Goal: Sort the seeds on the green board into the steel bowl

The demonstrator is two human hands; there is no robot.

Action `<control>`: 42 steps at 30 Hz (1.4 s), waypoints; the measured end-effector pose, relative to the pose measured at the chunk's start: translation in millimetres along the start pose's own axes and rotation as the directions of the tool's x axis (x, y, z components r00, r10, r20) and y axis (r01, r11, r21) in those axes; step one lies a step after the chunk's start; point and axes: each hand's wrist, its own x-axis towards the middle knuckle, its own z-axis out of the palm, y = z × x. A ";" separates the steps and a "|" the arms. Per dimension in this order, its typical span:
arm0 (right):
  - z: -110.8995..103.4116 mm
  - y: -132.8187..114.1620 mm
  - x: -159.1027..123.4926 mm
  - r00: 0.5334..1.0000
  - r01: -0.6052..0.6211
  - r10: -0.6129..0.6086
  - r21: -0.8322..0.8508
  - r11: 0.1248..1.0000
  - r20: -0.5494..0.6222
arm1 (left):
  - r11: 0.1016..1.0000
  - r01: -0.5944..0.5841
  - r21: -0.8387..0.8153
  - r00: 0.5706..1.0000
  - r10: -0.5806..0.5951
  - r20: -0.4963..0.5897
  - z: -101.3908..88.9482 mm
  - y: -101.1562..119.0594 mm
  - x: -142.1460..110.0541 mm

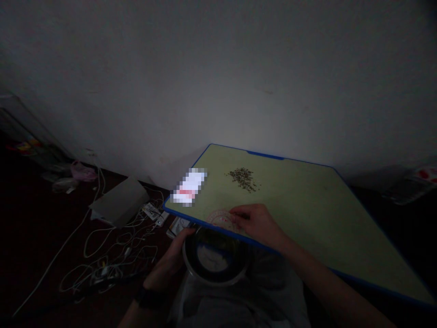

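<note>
My left hand (pixel 178 246) grips the left rim of a round metal bowl (pixel 191 269), thumb on top. The bowl sits over my lap, just under the near edge of a pale green tabletop with a blue rim (pixel 307 209). With its fingers closed, my right hand (pixel 254 221) pinches the right side of a clear round dish or lid (pixel 220 218) with pinkish marks. That clear piece lies at the table's near edge, above the bowl. Farther back is a loose patch of small dark grains or seeds (pixel 243 178). Dim light hides the bowl's contents.
A lit phone (pixel 189 187), its screen blurred out, lies at the table's left edge. On the floor to the left are tangled white cables (pixel 126 241), a power strip (pixel 152 212), a grey box (pixel 121 200) and a pink bag (pixel 83 171). A wall (pixel 239 91) stands behind.
</note>
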 end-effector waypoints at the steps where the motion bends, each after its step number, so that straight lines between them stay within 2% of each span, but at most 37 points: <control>1: 1.2 0.0 -0.1 1.000 0.001 -0.001 0.010 1.000 0.000 | 1.000 0.007 -0.002 1.000 -0.007 -0.001 0.7 0.4 0.2; 4: 0.0 0.1 2.3 1.000 -0.014 0.014 0.055 0.998 0.008 | 0.998 0.061 0.003 0.998 -0.061 0.003 2.0 0.9 1.4; 7: -16.2 3.7 12.9 0.999 -0.051 0.052 0.098 0.994 -0.008 | 0.992 0.125 0.028 0.992 -0.124 -0.038 3.6 1.7 0.7; 9: -35.5 10.8 25.6 0.993 -0.068 0.080 0.130 0.989 -0.091 | 0.992 0.120 0.042 0.992 -0.117 -0.054 4.8 2.0 -2.0; 13: -75.6 37.3 53.8 0.950 -0.057 0.115 0.202 0.978 -0.290 | 0.999 0.001 0.042 1.000 0.000 -0.031 6.2 -0.9 -8.6; 15: -86.9 51.6 61.5 0.917 -0.059 0.153 0.253 0.966 -0.368 | 0.997 0.031 0.064 0.998 -0.028 -0.047 7.7 -3.4 -8.9; 18: -87.9 65.4 61.0 0.885 -0.041 0.165 0.280 0.959 -0.435 | 0.986 0.144 0.080 0.986 -0.136 -0.094 11.8 -5.8 -4.8; 21: -75.3 65.9 52.9 0.909 -0.010 0.092 0.199 0.980 -0.407 | 0.979 0.198 0.041 0.974 -0.192 -0.118 14.6 -6.6 0.3; 25: -54.3 58.7 46.7 0.980 0.029 -0.002 0.135 0.990 -0.197 | 0.977 0.212 0.020 0.968 -0.207 -0.143 11.7 -7.5 4.2; 27: -49.0 59.5 47.4 0.994 0.035 -0.023 0.109 0.993 -0.104 | 0.981 0.191 0.022 0.975 -0.187 -0.120 8.4 -9.2 5.5; 29: -50.2 64.7 49.9 0.997 0.042 -0.041 0.029 0.999 -0.060 | 0.985 0.171 0.028 0.981 -0.168 -0.097 5.2 -11.7 6.6; 32: -62.7 76.7 54.4 0.996 0.046 -0.061 -0.191 0.981 -0.070 | 0.990 0.139 0.035 0.986 -0.135 -0.100 2.3 -14.8 7.7; 35: -80.1 86.9 57.2 0.985 0.000 -0.066 -0.379 0.925 -0.159 | 0.991 0.128 0.029 0.987 -0.124 -0.099 1.8 -15.8 8.5; 38: -92.2 92.0 59.0 0.969 -0.047 -0.068 -0.447 0.893 -0.237 | 0.991 0.128 0.033 0.985 -0.124 -0.117 1.8 -15.8 10.6; 42: -94.6 91.9 64.9 0.959 -0.075 -0.075 -0.500 0.863 -0.274 | 0.987 0.155 0.050 0.980 -0.147 -0.135 -0.4 -17.2 15.1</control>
